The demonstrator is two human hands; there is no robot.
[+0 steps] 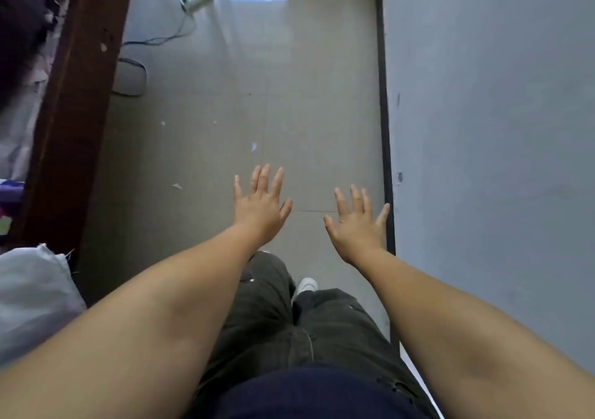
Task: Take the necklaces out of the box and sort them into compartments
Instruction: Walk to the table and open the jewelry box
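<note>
Hands, left (259,206) and right (355,225), both spread.

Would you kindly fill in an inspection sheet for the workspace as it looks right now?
Surface: glossy grey tiled floor; no table seen.
Job's things: nothing seen; no box, necklaces or compartments.
Clutter: small white scraps on the floor; pale cloth bundle at lower left.
Grippers: left hand and right hand both open, fingers spread, holding nothing.
Cables: power strip with cables trailing across the floor.
Surroundings: dark wooden post at left, grey wall at right.
</note>
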